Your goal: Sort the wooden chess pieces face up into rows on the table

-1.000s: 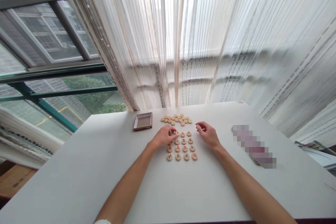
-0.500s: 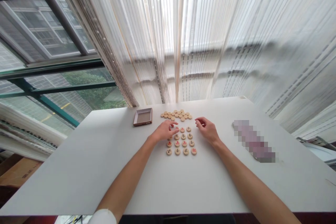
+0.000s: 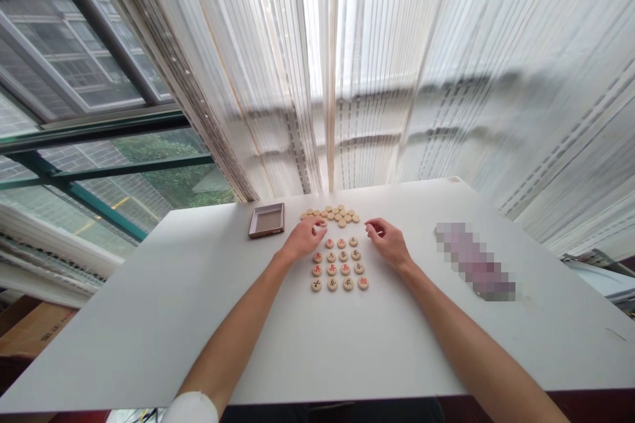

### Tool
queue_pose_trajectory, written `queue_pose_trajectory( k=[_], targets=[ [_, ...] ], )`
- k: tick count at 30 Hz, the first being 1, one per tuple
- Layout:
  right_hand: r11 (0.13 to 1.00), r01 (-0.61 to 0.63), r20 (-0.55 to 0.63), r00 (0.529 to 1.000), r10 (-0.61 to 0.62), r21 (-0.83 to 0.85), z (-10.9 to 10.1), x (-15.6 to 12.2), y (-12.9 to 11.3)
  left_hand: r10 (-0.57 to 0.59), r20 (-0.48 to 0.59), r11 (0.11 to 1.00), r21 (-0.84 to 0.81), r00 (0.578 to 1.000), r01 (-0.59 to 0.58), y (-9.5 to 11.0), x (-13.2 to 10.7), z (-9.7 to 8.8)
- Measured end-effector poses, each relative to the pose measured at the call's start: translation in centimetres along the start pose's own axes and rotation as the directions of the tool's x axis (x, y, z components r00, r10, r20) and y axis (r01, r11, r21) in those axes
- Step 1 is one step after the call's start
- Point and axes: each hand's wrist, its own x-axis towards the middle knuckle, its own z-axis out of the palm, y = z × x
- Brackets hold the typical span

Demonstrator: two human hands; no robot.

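Wooden xiangqi pieces (image 3: 331,270) with red or black characters lie face up in rows on the white table (image 3: 218,317). Behind them is a loose cluster of blank-side-up pieces (image 3: 338,217). My left hand (image 3: 304,238) reaches over the back left of the rows, thumb and index apart, fingertips at the near edge of the cluster by a blank piece. Whether it touches that piece is unclear. My right hand (image 3: 389,241) rests right of the back row, fingers curled and fingertips close to the thumb; anything between them is too small to make out.
A shallow open box (image 3: 268,220) sits at the back left of the table. A blurred, pixelated purple item (image 3: 473,261) lies on the right. Sheer curtains (image 3: 367,92) hang behind the table, and a cardboard box (image 3: 40,330) stands at the lower left.
My left hand has drawn slightly left and back, off the rows toward the cluster, uncovering pieces at the left of the back rows. My right hand stays nearly still; the view has shifted slightly.
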Motion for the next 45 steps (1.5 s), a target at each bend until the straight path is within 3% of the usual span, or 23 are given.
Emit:
queue_pose_trajectory(
  k=[4,11,17,22,25,28,30,32,37,42,45],
  targets=[
    [1.000,0.004,-0.002,1.000,-0.004,0.000,0.0,0.0,-0.1,0.079,-0.060,0.991,0.109,0.995,-0.072,0.2,1.2,-0.3],
    [1.000,0.005,-0.009,1.000,-0.005,0.003,-0.2,-0.1,-0.2,0.190,-0.012,0.971,0.152,0.982,-0.186,0.0,0.7,-0.2],
    [1.000,0.002,-0.010,1.000,-0.002,0.003,0.0,-0.1,-0.2,0.172,0.006,0.985,-0.004,0.985,-0.172,-1.0,-1.0,-1.3],
    [0.999,0.043,-0.053,0.998,-0.043,-0.001,-0.1,-0.3,-1.2,0.056,-0.085,0.968,-0.240,0.995,-0.075,-1.3,-2.2,-1.6],
    [0.996,0.092,-0.072,0.993,-0.092,-0.004,-0.2,-1.1,-2.5,-0.031,-0.112,0.912,-0.409,0.993,-0.017,-0.6,-3.1,-1.2],
    [0.984,0.176,-0.027,0.984,-0.176,0.003,0.1,-2.4,-4.2,-0.066,-0.073,0.827,-0.562,0.995,0.014,1.2,-4.3,-0.8],
    [0.953,0.303,0.037,0.952,-0.303,0.018,0.6,-3.4,-5.2,-0.108,0.045,0.601,-0.793,0.993,0.101,2.8,-5.1,-0.7],
    [0.925,0.379,0.082,0.921,-0.380,0.035,1.1,-4.3,-6.0,-0.111,0.120,0.477,-0.864,0.987,0.158,4.5,-5.8,-0.8],
    [0.902,0.427,0.132,0.892,-0.432,0.065,2.0,-5.3,-6.8,-0.083,0.073,0.508,-0.855,0.994,0.105,6.9,-6.6,-0.8],
    [0.901,0.422,0.143,0.890,-0.433,0.097,2.6,-5.3,-6.1,-0.134,0.104,0.428,-0.891,0.986,0.152,6.9,-7.2,0.5],
    [0.889,0.442,0.142,0.879,-0.456,0.119,2.9,-5.4,-5.8,-0.127,0.113,0.429,-0.889,0.985,0.158,6.9,-7.7,1.0]
  ],
)
